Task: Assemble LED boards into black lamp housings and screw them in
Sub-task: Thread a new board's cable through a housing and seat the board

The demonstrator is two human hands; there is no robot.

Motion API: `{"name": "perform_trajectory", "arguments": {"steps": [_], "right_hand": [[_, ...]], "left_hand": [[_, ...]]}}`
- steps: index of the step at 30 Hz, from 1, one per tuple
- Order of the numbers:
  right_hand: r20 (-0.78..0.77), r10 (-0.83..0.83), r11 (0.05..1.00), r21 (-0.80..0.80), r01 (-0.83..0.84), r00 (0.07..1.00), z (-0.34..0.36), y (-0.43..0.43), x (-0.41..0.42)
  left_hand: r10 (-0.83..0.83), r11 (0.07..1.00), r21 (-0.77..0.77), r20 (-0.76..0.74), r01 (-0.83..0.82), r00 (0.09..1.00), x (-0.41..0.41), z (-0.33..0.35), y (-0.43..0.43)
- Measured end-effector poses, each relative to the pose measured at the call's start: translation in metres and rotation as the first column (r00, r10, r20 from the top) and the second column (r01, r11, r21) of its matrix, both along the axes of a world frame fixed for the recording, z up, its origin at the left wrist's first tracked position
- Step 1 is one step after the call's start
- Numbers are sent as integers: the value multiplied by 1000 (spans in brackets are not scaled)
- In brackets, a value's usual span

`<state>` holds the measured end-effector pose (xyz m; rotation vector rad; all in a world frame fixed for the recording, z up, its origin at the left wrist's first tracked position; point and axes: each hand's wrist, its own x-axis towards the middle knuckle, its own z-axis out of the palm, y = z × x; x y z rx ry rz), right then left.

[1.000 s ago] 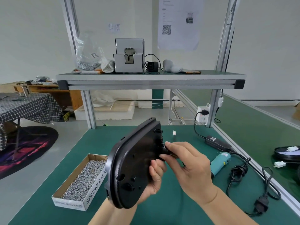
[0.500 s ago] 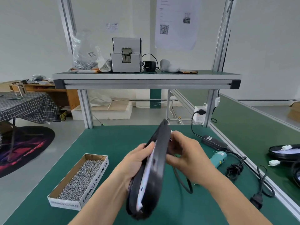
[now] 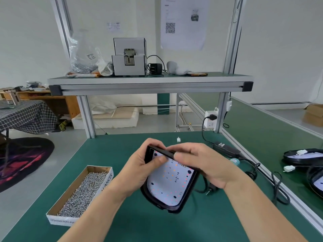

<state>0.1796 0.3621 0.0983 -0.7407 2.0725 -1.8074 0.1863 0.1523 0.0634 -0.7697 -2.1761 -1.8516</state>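
Both hands are clamped on the one black lamp housing (image 3: 189, 193), held just above the green mat (image 3: 122, 151) in front of the person. The left hand (image 3: 141, 166) grips its far left corner with the thumb (image 3: 160, 159) pressed flat on the white LED board (image 3: 169, 184). The right hand (image 3: 206, 165) curls over the far right rim, fingers on the edge.

The board lies inside the housing, face up and tilted toward the camera. The housing's long axis runs away from the person, rounded end nearest the body. The board looks seated but I see no screws in it, so fastening is probably next.

That move turns on what lies either side. The box of screws (image 3: 82, 191) sits on the mat to the left, nearer the left hand. A teal screwdriver (image 3: 234, 161) lies to the right, mostly hidden behind the right hand, its cable (image 3: 277, 187) trailing along the table edge. So the right hand is the likelier one to let go first.

Further right, other housings (image 3: 300, 156) rest on a second green surface. An upper shelf (image 3: 150, 81) carries a grey machine (image 3: 129, 56) and a bag of parts (image 3: 83, 55) – behind it, white walls and a posted sheet (image 3: 183, 23)
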Motion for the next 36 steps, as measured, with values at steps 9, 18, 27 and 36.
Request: {"name": "perform_trajectory", "arguments": {"steps": [9,18,27,36], "right_hand": [[-181,0,995,98,18,984,-4,-2,1],[-240,46,963,270,21,970,-4,-3,-8],[-670,-356,718,250,650,651,-57,-10,-29],[-607,-465,558,364,746,644,-141,-26,-30]], "left_hand": [[75,996,-30,-122,-79,990,8,-9,0],[169,985,56,-98,-164,981,3,-26,6],[399,861,145,398,-487,826,-32,-60,-1],[337,896,-8,663,-445,668,-63,-89,-4]]}}
